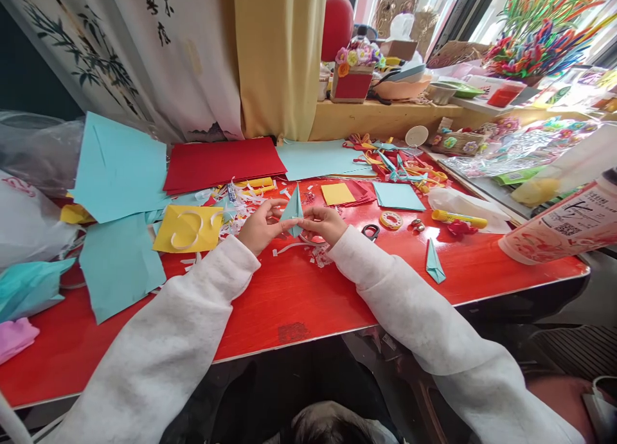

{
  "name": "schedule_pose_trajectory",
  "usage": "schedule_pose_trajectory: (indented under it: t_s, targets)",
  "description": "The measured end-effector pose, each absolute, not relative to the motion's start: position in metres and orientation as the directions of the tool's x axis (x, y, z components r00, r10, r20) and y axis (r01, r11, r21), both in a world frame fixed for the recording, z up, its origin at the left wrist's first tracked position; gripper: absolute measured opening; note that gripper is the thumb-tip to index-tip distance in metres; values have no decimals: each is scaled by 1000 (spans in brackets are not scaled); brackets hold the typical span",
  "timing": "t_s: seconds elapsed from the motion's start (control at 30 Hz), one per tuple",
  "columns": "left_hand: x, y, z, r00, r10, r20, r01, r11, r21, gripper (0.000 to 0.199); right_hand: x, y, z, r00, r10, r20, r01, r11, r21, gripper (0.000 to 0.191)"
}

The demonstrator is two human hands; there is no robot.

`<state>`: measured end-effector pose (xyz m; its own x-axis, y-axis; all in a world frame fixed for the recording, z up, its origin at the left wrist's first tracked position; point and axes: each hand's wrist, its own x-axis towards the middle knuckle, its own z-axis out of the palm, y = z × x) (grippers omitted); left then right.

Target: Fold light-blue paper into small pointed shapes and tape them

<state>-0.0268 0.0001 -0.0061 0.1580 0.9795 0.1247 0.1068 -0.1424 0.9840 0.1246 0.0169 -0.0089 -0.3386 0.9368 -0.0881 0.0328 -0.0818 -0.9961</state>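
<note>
Pinching its near end, both hands (258, 230) (328, 225) hold the folded light-blue paper (293, 205) between them

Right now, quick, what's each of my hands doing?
Left hand: closed, holding the pointed light-blue folded paper piece.
Right hand: closed, pinching that same piece near its lower end.

- Glossy red table (270, 322), spanning the frame from lower left to right.
- Left: large pale blue sheet (120, 270), near a yellow square (164, 230).
- Upper centre: stacked red sheets (222, 164).
- Right of centre: small pale blue sheets (398, 196), tape roll (390, 220), black scissors handles (370, 226).
- Farther right: yellow tube (459, 219); below it, a pointed folded blue paper (435, 263).
</note>
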Motion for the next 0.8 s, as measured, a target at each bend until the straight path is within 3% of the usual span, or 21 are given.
schedule_pose_trajectory:
  t_s: [0.1,0.2,0.47,0.8]
  targets:
    - [-28,0,-8,221,965,141,80,-162,984,52,125,17,-6,-381,916,-127,-94,-175,-980,25]
    - [-31,2,-9,243,957,160,97,-188,977,49,128,17,-3,-486,860,-154,-111,-236,-965,21]
    - [-24,-2,-8,211,968,133,89,-155,984,56,126,20,-11,-404,910,-91,-126,-154,-980,23]
    - [-26,-4,-2,268,956,117,120,-153,981,53,129,21,-10,-519,854,-45,-148,-141,-979,27]
